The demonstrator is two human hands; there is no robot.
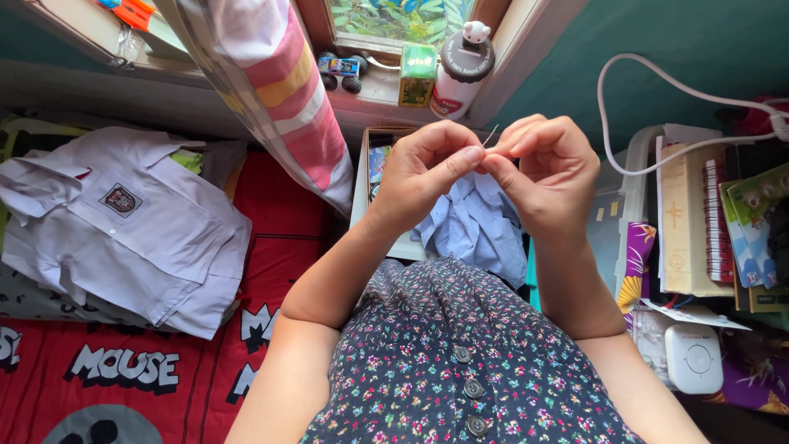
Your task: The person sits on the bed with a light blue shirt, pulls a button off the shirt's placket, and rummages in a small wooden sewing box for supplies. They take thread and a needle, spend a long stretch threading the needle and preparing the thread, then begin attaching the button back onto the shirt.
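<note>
A person in a flowered, buttoned dress (460,370) raises both hands at chest height, fingertips pressed together: the left hand (427,168) and right hand (551,168) meet around a thin needle (490,136), which sticks up from the pinch. Which hand holds thread is too fine to tell. It looks like threading, a step calling for steady fingers and a clean line through the eye. Just below the grip lies a crumpled blue cloth (477,226). Left of it, a folded white shirt (123,230) with a shield badge rests on red bedding (271,238). Beyond the grip, the sill holds a toy car (342,70), a green carton (417,74) and a white, dark-capped bottle (460,74).
</note>
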